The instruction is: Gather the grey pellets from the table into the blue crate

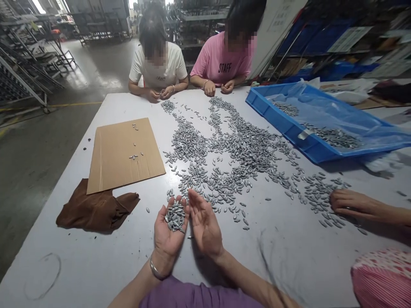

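Note:
Cupped with the palm up, my left hand [167,239] holds a heap of small grey metal pieces [176,217], each spindle-shaped. A bangle circles that wrist. Right beside it, my right hand [205,224] is turned on its edge, fingers stretched out and holding nothing that I can see; its palm faces the heap. Just beyond both hands, many more of these grey pieces [253,147] are spread in a wide loose pile over the white table [128,265].
A cardboard sheet [120,167] with several pieces on it overlaps a brown cloth [96,209] on the left. At the right stands a blue tray [282,132], lined with plastic and holding pieces. Two people sit opposite; another person's hand [356,203] touches pieces at the right.

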Action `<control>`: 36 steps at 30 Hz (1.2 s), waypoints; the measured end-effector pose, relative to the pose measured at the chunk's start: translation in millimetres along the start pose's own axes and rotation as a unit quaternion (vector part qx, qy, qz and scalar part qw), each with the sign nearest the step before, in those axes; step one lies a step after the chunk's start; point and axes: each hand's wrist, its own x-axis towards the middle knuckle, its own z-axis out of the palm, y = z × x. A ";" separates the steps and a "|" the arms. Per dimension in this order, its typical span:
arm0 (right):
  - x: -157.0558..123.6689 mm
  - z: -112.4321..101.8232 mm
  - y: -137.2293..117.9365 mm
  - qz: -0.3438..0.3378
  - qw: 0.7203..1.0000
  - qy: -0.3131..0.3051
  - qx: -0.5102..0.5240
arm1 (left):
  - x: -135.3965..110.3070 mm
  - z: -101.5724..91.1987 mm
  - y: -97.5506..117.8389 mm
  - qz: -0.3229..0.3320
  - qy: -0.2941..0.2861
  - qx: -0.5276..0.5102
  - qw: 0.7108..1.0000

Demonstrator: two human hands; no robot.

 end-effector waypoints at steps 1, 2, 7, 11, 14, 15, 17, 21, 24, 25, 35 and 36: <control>-1.3 -0.4 3.8 0.043 0.999 0.015 0.019 | 0.6 -0.9 1.3 0.003 -0.009 0.000 1.000; -2.5 -0.1 7.8 0.081 0.996 0.028 0.040 | 1.2 -1.7 2.5 0.005 -0.016 0.000 1.000; -2.8 8.1 18.2 0.167 0.974 0.069 0.135 | 3.0 -3.9 7.2 0.015 -0.043 0.014 0.999; 1.8 13.4 15.9 0.184 0.967 0.075 0.162 | 3.6 -2.8 9.8 0.025 -0.070 0.031 0.997; 3.8 13.1 16.4 0.183 0.965 0.073 0.170 | 3.9 -2.2 10.6 0.024 -0.080 0.029 0.996; 4.1 12.6 17.1 0.183 0.965 0.074 0.173 | 4.1 -2.3 10.7 0.026 -0.081 0.026 0.996; 4.7 11.7 18.4 0.184 0.964 0.078 0.174 | 4.5 -2.6 10.8 0.027 -0.083 0.027 0.996; 5.7 10.8 19.0 0.190 0.963 0.078 0.175 | 5.2 -3.2 11.9 0.026 -0.093 0.040 0.995; 6.2 11.1 17.7 0.194 0.961 0.073 0.182 | 5.3 -2.6 13.1 0.020 -0.099 0.044 0.994; 6.4 11.5 17.0 0.195 0.961 0.074 0.183 | 5.4 -2.2 13.3 0.019 -0.098 0.044 0.994; 5.7 8.8 22.2 0.211 0.957 0.064 0.189 | 7.6 -9.8 13.9 0.030 -0.137 0.066 0.988; 6.2 5.6 26.1 0.211 0.957 0.056 0.192 | 8.9 -12.8 14.3 0.035 -0.156 0.077 0.984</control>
